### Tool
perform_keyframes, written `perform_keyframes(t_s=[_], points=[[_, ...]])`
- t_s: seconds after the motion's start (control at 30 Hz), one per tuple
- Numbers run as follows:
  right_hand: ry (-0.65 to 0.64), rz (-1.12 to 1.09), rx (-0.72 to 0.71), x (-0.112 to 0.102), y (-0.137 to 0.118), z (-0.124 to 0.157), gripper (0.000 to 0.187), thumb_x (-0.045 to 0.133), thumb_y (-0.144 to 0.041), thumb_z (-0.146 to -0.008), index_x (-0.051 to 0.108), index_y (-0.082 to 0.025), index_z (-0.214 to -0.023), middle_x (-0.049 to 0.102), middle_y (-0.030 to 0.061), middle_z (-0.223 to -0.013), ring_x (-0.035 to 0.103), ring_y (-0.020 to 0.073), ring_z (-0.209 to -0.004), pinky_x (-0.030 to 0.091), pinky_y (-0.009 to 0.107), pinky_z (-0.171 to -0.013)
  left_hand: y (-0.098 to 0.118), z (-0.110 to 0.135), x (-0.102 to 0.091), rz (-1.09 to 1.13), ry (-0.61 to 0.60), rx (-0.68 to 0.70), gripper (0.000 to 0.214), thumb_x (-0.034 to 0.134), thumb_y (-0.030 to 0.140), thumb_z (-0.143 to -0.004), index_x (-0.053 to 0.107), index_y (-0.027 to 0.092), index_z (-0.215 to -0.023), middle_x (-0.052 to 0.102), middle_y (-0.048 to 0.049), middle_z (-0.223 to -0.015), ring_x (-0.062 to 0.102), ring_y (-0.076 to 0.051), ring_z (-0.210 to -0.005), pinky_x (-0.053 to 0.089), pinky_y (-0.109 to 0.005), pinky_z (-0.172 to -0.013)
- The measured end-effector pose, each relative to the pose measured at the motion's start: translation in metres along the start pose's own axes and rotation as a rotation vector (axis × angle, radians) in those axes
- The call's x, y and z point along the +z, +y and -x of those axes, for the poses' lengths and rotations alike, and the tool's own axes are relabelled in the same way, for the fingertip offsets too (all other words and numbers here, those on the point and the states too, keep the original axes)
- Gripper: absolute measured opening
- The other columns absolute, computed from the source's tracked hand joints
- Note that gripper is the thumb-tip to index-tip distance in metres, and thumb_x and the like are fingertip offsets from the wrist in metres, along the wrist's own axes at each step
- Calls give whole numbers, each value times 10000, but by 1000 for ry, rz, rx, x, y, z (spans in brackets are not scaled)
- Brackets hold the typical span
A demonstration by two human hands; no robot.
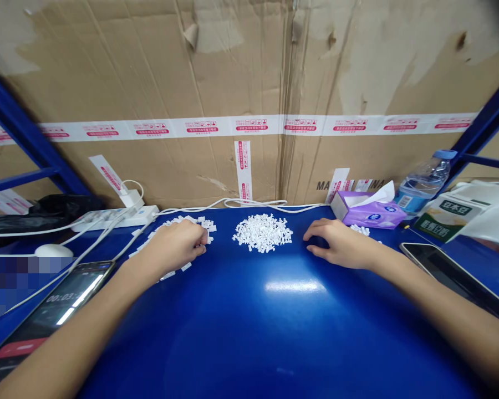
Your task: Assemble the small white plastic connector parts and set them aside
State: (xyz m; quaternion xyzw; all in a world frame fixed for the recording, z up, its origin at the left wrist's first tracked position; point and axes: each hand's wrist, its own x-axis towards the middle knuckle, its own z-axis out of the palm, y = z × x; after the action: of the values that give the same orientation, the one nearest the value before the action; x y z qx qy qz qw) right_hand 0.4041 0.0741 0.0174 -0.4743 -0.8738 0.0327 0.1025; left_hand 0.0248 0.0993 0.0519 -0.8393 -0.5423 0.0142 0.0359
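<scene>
My left hand (177, 241) is over a spread of small flat white plastic pieces (186, 266) on the blue tabletop. Its fingers are curled in and pressed together, so whatever they grip is hidden. In the middle of the table lies a heap of tiny white plastic parts (263, 233), apart from both hands. To the right of that heap is my right hand (341, 242), with thumb and fingers apart and nothing visible between them. Just behind it, a few more small white pieces (361, 229) lie beside the purple tissue pack (372, 213).
A power strip (115, 218) with white cables runs along the back left. One phone (62, 310) lies under my left forearm, another phone (453, 271) by my right. A water bottle (424, 183) and a green-white packet (449, 216) stand back right. Large cardboard (170, 72) closes off the rear.
</scene>
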Motion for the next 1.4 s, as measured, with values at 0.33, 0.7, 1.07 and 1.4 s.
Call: perform_keyframes(t_s=[0.33, 0.7, 1.07, 1.4], points=[[-19, 1, 3, -1, -1, 0, 205, 610, -247, -908, 726, -185, -1065, 706, 110, -1057, 653, 275, -1010, 505, 429, -912, 14, 1, 5, 270, 101, 337, 303, 493, 267, -952, 731, 188, -1123, 675, -85, -1009, 634, -210, -842, 471, -344, -789], [-5, 1, -5, 3, -1, -1, 204, 598, -285, -917, 724, -186, -1043, 697, 116, -1061, 641, 288, -1014, 507, 425, -897, 75, 10, 34, 730, 148, 340, 161, 616, 211, -891, 734, 211, -1000, 735, -24, -956, 659, -173, -862, 508, -309, -739], [83, -68, -16, 7, -6, -5, 191, 570, -235, -916, 722, -161, -1006, 715, 115, -1028, 652, 261, -973, 507, 403, -907, 72, 6, 40, 753, 155, 303, 249, 696, 249, -853, 709, 220, -1100, 662, -58, -1205, 622, -175, -888, 511, -317, -738], [158, -153, 47, 10, -14, -7, 231, 575, -165, -882, 737, -149, -1045, 683, 54, -833, 604, 170, -712, 457, 293, -676, 78, 6, 47, 769, 131, 281, 210, 667, 220, -868, 720, 238, -1070, 742, -15, -1023, 644, -192, -883, 493, -347, -808]])
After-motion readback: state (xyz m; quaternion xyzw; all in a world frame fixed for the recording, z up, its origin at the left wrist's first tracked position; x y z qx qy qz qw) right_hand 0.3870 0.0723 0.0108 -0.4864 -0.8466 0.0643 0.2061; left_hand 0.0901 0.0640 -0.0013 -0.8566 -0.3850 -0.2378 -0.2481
